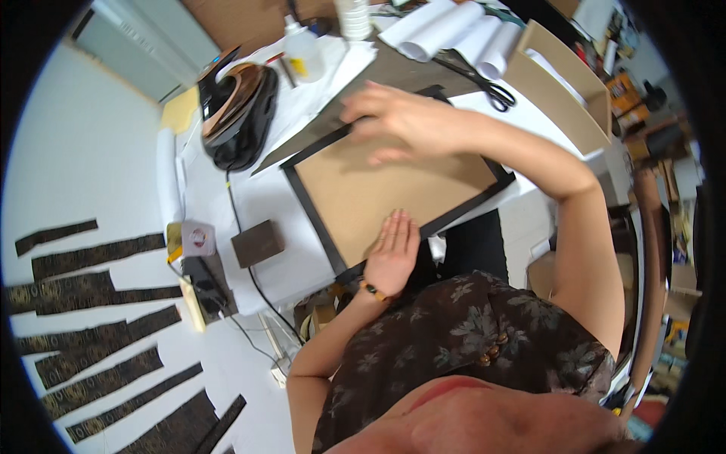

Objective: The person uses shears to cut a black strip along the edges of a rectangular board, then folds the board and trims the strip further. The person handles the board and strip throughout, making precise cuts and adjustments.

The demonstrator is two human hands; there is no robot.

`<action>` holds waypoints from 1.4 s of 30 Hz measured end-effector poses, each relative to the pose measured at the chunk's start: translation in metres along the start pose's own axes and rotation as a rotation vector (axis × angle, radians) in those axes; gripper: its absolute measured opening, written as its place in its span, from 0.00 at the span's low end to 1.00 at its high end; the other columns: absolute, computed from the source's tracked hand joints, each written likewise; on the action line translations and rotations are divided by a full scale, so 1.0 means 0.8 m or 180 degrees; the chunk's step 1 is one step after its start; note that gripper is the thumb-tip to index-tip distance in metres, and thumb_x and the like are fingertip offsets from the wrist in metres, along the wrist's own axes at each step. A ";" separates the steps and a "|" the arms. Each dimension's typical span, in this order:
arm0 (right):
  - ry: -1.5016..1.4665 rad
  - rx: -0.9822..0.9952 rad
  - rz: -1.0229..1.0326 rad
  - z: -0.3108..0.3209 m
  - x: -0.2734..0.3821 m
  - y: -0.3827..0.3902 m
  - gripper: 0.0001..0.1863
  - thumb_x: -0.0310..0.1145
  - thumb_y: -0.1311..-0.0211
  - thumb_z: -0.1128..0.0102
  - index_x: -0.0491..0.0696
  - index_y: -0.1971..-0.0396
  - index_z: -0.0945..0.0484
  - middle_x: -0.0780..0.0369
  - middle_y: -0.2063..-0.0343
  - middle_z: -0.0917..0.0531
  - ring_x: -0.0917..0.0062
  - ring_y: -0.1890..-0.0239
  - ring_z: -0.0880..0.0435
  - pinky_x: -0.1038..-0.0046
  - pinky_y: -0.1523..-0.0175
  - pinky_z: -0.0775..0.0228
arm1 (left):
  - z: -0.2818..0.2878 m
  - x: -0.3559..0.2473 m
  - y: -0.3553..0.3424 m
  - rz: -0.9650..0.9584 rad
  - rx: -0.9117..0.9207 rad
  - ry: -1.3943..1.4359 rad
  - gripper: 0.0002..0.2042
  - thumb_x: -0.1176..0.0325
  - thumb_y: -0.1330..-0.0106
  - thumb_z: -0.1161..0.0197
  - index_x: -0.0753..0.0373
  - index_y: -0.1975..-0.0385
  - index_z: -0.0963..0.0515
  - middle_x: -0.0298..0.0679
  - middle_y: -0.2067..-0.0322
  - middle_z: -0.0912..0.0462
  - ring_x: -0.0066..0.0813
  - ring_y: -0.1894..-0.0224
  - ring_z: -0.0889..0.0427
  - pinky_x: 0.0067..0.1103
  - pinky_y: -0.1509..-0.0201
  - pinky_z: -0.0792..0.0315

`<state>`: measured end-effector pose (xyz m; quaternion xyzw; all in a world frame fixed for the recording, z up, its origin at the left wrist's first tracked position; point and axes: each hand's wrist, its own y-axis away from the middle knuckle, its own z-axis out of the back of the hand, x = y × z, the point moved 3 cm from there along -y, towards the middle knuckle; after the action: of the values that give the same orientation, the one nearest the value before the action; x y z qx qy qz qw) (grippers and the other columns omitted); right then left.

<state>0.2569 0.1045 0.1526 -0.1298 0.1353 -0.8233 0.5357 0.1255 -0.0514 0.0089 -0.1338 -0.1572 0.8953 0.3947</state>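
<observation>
Mid-frame, head view: tan board (412, 189) w/ black edging (316, 223) lies on the table (291, 208). L hand (393, 253) is flat on the board's lower edge, fingers tog., not clamped. R hand (397, 121) is above the board's upper part, grip apart, thumb well off the fingers; blurred, so can't tell if it's touching. Upper L of frame: black-and-copper iron (234, 113), squeeze bottle (304, 57) nearby. Upper R: black scissors (499, 96) near white rolls (442, 34). L of board: brown block (259, 244).
</observation>
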 end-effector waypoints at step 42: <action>-0.3612 -0.1843 -0.1999 0.101 0.043 0.299 0.33 0.45 0.46 0.27 0.44 0.44 0.26 0.64 0.51 0.19 0.81 0.49 0.21 0.77 0.41 0.31 | 0.266 0.118 -0.241 0.0842 -0.1744 0.0865 0.08 0.67 0.31 0.44 0.61 0.62 0.18 0.41 0.66 0.17 0.34 0.63 0.21 0.26 0.51 0.31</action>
<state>0.4750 -0.0271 0.1438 -0.7086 0.0050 -0.6752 0.2049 0.1145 0.1053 0.2672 -0.3724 -0.3192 0.8372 0.2417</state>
